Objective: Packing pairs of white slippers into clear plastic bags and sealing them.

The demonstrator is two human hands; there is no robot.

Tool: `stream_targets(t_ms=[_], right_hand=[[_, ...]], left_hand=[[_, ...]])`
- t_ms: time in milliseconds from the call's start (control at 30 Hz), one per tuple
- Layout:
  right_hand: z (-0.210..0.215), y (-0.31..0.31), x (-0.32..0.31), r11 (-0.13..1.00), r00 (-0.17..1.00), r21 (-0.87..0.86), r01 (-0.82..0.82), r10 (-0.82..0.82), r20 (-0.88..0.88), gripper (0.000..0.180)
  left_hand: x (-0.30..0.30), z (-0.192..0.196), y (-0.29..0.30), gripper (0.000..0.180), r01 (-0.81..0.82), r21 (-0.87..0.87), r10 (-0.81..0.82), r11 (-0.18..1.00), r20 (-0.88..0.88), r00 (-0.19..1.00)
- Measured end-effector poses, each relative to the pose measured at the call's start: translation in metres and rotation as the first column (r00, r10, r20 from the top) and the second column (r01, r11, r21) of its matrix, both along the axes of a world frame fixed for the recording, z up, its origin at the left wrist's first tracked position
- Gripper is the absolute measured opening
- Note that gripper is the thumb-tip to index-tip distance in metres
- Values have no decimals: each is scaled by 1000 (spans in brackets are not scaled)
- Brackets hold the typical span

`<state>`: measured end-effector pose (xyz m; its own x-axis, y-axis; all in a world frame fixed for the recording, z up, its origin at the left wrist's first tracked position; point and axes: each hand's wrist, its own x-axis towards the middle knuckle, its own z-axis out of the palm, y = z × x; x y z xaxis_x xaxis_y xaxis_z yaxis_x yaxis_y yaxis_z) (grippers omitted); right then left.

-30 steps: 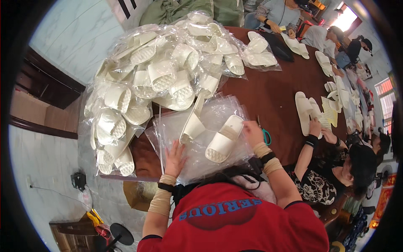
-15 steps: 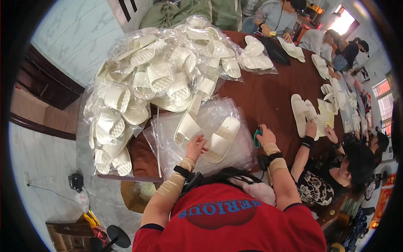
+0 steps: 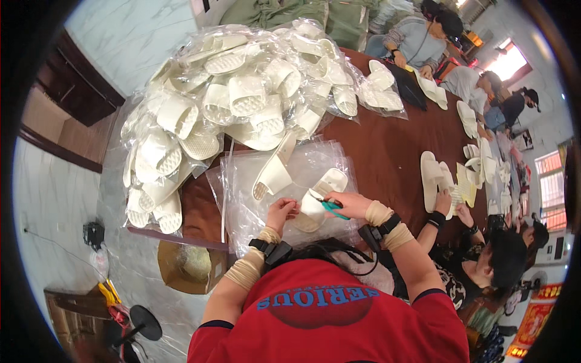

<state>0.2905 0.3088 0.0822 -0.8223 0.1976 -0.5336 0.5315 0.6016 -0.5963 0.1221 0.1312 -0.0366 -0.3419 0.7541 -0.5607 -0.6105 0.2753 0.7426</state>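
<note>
My right hand grips small scissors with green handles, their dark tips over the strap of a white slipper. Close to that strap on the left, my left hand has its fingers drawn together in a pinch; whatever is between them is too small to make out. A second white slipper lies tilted just beyond my left hand. Both slippers rest on a stack of clear plastic bags.
Bagged white slippers are heaped at the far left of the brown table. Loose slippers lie along the right, where a co-worker's hands are busy. An open cardboard box stands below the table's left edge.
My right hand has swung left from beside the bags to the near slipper, bringing the scissors over its strap. My left hand's fingers have closed together.
</note>
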Motion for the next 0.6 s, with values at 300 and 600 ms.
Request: stream_targets(t_ms=[300,600], right_hand=[[-1,-8,-47,990,989,-116,74,-58,135,53],[-15,35,17,920,940,299,254,-162,-301,43]], left_hand=[[6,-6,2,11,-30,122,42,992,-95,995],[-2,14,-16,10,-13,199,41,980,-139,989]])
